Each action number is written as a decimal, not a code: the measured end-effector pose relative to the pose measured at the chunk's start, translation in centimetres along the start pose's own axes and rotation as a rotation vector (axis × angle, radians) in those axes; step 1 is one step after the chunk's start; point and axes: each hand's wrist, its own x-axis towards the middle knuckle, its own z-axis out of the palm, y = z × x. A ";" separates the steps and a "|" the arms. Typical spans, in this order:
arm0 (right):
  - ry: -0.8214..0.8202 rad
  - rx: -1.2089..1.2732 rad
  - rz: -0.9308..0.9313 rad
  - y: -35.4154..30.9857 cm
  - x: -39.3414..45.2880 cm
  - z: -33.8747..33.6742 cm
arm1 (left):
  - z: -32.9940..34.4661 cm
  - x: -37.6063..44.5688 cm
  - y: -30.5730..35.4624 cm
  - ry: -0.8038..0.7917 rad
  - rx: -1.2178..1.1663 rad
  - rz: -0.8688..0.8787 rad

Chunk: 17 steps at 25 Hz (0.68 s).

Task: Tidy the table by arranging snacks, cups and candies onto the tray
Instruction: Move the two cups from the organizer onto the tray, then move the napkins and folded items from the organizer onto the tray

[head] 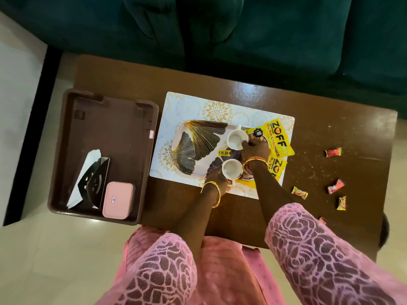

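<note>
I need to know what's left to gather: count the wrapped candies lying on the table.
5 on the table's right side: one farthest back, one red below it, one nearest the placemat, one yellow, one half hidden by the right sleeve. The arms may hide others.

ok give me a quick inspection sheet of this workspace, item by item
surface: dark wooden table, patterned placemat under the tray.
job's things: two white cups on tray, yellow snack packets at its right end; five candies loose on table.
clutter: brown bin holding pink box.
grippers: left hand on near cup, right hand on far cup.
cables: nothing seen.
surroundings: green sofa, pale floor.
</note>
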 end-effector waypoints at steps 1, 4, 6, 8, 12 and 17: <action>0.051 -0.021 -0.012 0.2 -0.3 0.1 | -0.1 -0.3 0.3 -0.010 0.106 0.023; 0.193 0.040 -0.001 0.2 -1.7 0.0 | -1.2 -1.5 0.7 0.075 0.234 0.070; 0.283 0.075 -0.065 -0.1 -3.2 0.1 | -2.1 -2.8 0.6 0.131 0.351 0.129; 0.344 0.075 -0.159 -0.6 -5.1 0.4 | -3.6 -4.5 0.5 0.216 0.452 0.231; 0.354 0.052 -0.374 -2.0 -10.2 1.9 | -8.3 -7.5 -0.7 0.402 0.474 0.438; 0.148 0.083 -0.589 -4.4 -16.4 6.6 | -16.7 -10.8 -5.4 0.675 0.311 0.505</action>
